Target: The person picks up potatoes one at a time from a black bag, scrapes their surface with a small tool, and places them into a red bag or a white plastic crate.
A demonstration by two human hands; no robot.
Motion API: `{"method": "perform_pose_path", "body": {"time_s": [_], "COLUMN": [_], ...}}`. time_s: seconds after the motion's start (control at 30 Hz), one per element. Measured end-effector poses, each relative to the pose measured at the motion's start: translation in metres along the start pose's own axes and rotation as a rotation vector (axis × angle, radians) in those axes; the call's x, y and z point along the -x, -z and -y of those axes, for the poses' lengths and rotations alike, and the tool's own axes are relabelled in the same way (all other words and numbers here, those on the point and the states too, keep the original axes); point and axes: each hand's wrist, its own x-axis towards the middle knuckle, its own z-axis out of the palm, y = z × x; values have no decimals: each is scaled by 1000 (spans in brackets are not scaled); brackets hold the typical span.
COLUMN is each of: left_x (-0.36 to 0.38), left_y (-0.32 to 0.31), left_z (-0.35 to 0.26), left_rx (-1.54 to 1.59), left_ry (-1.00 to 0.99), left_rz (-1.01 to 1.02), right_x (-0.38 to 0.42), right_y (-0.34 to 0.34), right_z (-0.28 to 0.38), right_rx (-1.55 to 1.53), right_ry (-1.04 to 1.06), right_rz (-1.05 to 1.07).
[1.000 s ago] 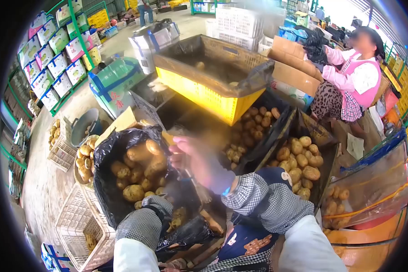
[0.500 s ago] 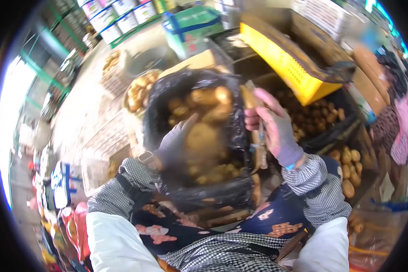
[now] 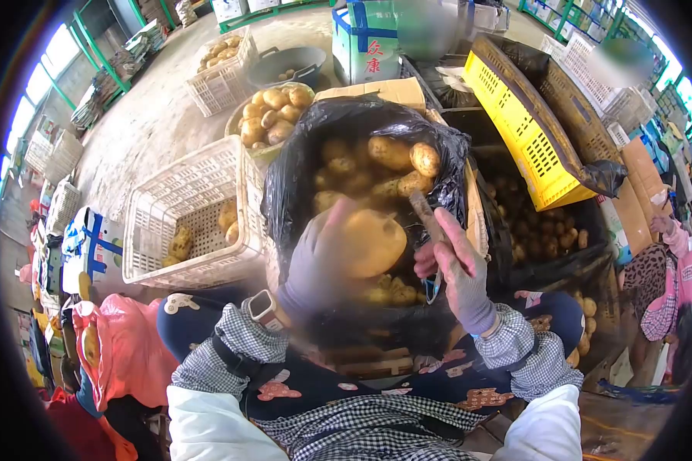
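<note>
My left hand, in a grey glove and smeared by motion, grips a large potato with a pale patch at its right end. My right hand, in a glove that leaves the fingertips bare, is closed around a knife with a brown-stained blade, pointing up and left beside the potato. Both hands are over a container lined with a black plastic bag. Several loose potatoes lie inside it, some blurred or in shadow.
A white crate holding a few potatoes stands at left. Behind are a heaped basket of potatoes, a grey tub and a green-and-white box. At right, a yellow crate leans above dark-lined small potatoes. Another person's hand shows far right.
The view has shifted, bringing the white crate at left fully into sight. The knife has come down toward the potato, and the potato shows more clearly in my left hand.
</note>
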Motion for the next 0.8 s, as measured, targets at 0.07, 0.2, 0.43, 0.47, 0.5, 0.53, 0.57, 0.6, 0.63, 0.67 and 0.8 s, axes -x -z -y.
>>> {"method": "perform_pose_path", "body": {"time_s": [0.07,0.2,0.43,0.47,0.5,0.53,0.57,0.6,0.63,0.67,0.8], "left_x": [8,8,-3,-4,-6,-3,-4,-8,-8,-9,-14], "left_y": [-5,0,-22,-25,-29,-34,-41,-30,-25,-21,-11], "left_z": [7,8,11,8,6,1,-7,-8,-10,-12,27], "left_rx": [78,74,162,144,127,91,74,-8,126,258,63], "left_ry": [-25,-74,-639,-616,-593,-535,-488,-394,-240,-80,-192], "left_rz": [-41,91,83,41,-1,-82,-173,-80,-23,13,88], "right_x": [-5,-8,10,12,15,16,15,16,25,38,109], "right_y": [4,-9,-5,-2,0,3,5,13,19,23,62], "right_z": [-10,-8,0,2,5,5,6,10,13,23,99], "right_rx": [-52,-153,-72,-11,57,20,0,-4,-101,-173,-194], "right_ry": [-49,-52,5,104,203,240,288,341,223,216,454], "right_rz": [56,328,243,229,208,168,116,52,-22,-147,-584]}}
